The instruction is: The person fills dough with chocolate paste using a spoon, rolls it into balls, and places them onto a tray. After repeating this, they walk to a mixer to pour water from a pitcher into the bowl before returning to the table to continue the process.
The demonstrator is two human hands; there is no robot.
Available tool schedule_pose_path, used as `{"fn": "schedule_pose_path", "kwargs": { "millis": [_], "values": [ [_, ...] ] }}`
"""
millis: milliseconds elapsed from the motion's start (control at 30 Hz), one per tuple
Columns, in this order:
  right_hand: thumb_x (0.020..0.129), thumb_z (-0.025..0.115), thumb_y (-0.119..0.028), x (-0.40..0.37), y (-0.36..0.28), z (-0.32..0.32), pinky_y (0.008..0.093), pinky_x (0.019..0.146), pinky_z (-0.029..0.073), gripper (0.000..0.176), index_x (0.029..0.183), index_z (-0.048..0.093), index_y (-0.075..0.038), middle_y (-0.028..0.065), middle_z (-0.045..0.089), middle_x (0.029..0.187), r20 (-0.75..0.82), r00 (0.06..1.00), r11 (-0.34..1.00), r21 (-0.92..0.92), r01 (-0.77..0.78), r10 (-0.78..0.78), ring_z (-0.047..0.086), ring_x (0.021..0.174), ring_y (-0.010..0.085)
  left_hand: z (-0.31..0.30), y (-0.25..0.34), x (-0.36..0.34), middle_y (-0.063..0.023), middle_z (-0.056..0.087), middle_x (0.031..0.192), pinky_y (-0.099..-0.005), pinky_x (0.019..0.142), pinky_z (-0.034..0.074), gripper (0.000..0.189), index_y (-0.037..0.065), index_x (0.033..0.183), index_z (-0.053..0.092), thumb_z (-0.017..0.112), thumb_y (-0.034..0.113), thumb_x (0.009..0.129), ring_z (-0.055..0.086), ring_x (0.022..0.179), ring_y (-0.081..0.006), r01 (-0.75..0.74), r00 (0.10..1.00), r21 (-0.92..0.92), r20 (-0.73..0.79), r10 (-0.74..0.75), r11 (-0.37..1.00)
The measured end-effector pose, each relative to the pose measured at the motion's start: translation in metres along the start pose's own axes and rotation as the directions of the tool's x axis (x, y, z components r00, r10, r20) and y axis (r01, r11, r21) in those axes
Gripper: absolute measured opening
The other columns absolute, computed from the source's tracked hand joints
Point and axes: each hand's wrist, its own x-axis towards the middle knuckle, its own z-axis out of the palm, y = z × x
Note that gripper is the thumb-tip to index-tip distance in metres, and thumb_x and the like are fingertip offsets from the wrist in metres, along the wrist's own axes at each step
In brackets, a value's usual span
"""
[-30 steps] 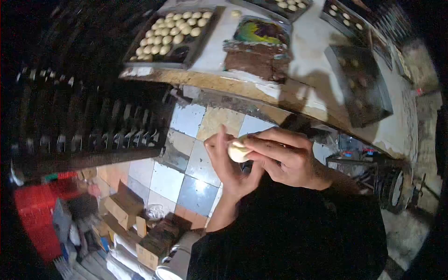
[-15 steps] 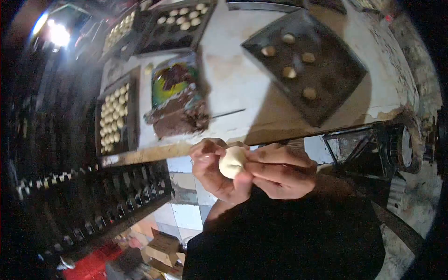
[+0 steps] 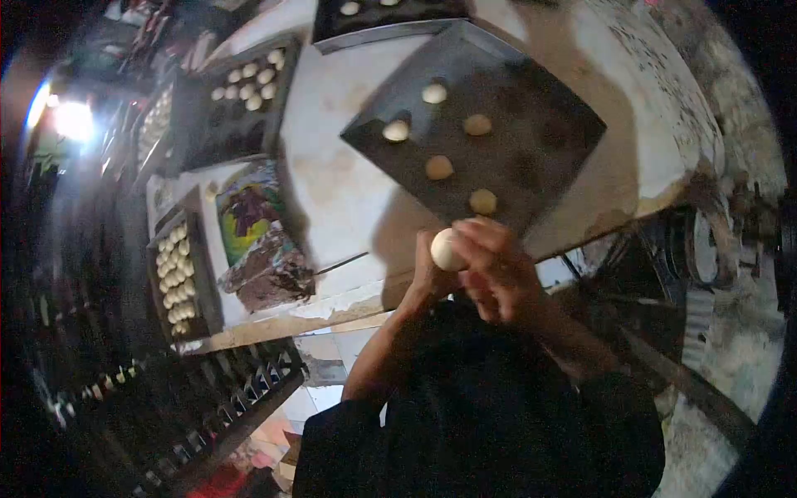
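Observation:
A smooth pale dough ball (image 3: pixel 447 251) is held between my two hands, just over the near edge of a dark tray. My left hand (image 3: pixel 426 270) cups it from the left and below, most of its fingers hidden behind the ball. From the right, the fingers of my right hand (image 3: pixel 496 270) rest on the ball, slightly blurred. Several dough balls (image 3: pixel 438 168) sit spaced apart on the dark square tray (image 3: pixel 540 124) beyond my hands.
A brown paste block (image 3: pixel 270 278) lies on a colourful plastic wrapper (image 3: pixel 241 220) at the left, beside a thin stick (image 3: pixel 342 263). Trays of dough balls (image 3: pixel 176 278) stand along the table's left side, another tray (image 3: pixel 390 33) at the back. A dark rack (image 3: pixel 224 398) is below left.
Both hands and the dough ball have moved forward, from in front of the table edge to the tray's near corner. The camera view has shifted, and the ball now looks smoother, without the visible fold.

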Motion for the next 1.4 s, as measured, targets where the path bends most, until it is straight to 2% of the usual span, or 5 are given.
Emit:
{"fn": "schedule_pose_path", "kwargs": {
  "millis": [133, 200, 767, 1167, 1400],
  "values": [
    [0.095, 0.054, -0.016, -0.027, 0.047, 0.019, 0.0426, 0.092, 0.048, 0.025, 0.115, 0.054, -0.001, 0.0174, 0.055, 0.119, 0.041, 0.998, 0.999, 0.005, 0.042, -0.042, 0.057, 0.11, 0.0325, -0.069, 0.056, 0.031, -0.0052, 0.063, 0.083, -0.0247, 0.065, 0.047, 0.025, 0.003, 0.097, 0.063, 0.076, 0.016, 0.08, 0.056, 0.079, -0.0091, 0.432, 0.898, -0.897, 0.437, -0.045, -0.088],
    [0.097, 0.051, -0.019, -0.031, 0.066, 0.011, 0.0421, 0.089, 0.049, 0.024, 0.112, 0.055, -0.001, 0.0176, 0.057, 0.113, 0.065, 0.982, 0.973, 0.136, -0.186, 0.179, 0.06, 0.103, 0.0333, -0.033, 0.048, 0.013, -0.0034, 0.062, 0.084, -0.024, 0.064, 0.044, 0.031, 0.002, 0.102, 0.063, 0.077, 0.017, 0.079, 0.052, 0.077, -0.0082, 0.314, 0.904, -0.085, 0.33, 0.271, -0.946],
    [0.097, 0.047, -0.027, 0.009, 0.193, 0.028, 0.0458, 0.118, 0.012, 0.063, 0.15, 0.022, -0.005, 0.0194, 0.019, 0.156, 0.299, 0.334, 0.443, -0.703, -0.557, 0.894, 0.011, 0.145, 0.0369, 0.069, 0.139, -0.284, 0.0059, 0.053, 0.075, -0.0198, 0.06, 0.039, 0.016, 0.006, 0.098, 0.059, 0.07, 0.006, 0.086, 0.048, 0.07, -0.004, -0.187, 0.188, 0.648, 0.761, 0.621, -0.738],
    [0.095, 0.055, -0.018, 0.075, 0.017, 0.167, 0.0337, 0.085, 0.049, 0.027, 0.111, 0.059, 0.003, 0.0115, 0.05, 0.119, -0.129, 0.963, 0.923, -0.28, -0.264, 0.236, 0.057, 0.1, 0.0211, 0.198, 0.359, -0.651, -0.0161, 0.059, 0.118, -0.0521, 0.089, 0.04, 0.046, 0.007, 0.121, 0.059, 0.054, 0.04, 0.088, 0.052, 0.109, -0.0366, 0.857, -0.499, 0.462, 0.628, 0.598, 0.23],
    [0.09, 0.059, -0.02, 0.109, -0.046, 0.213, 0.036, 0.086, 0.049, 0.023, 0.102, 0.065, -0.002, 0.0111, 0.061, 0.103, 0.007, 0.977, 0.964, -0.165, -0.209, 0.213, 0.061, 0.092, 0.0229, 0.174, 0.282, -0.568, -0.0174, 0.063, 0.106, -0.0433, 0.084, 0.049, 0.035, -0.002, 0.109, 0.053, 0.069, 0.014, 0.082, 0.059, 0.098, -0.0389, 0.689, -0.237, 0.286, 0.957, 0.165, -0.666]
  ]
}}
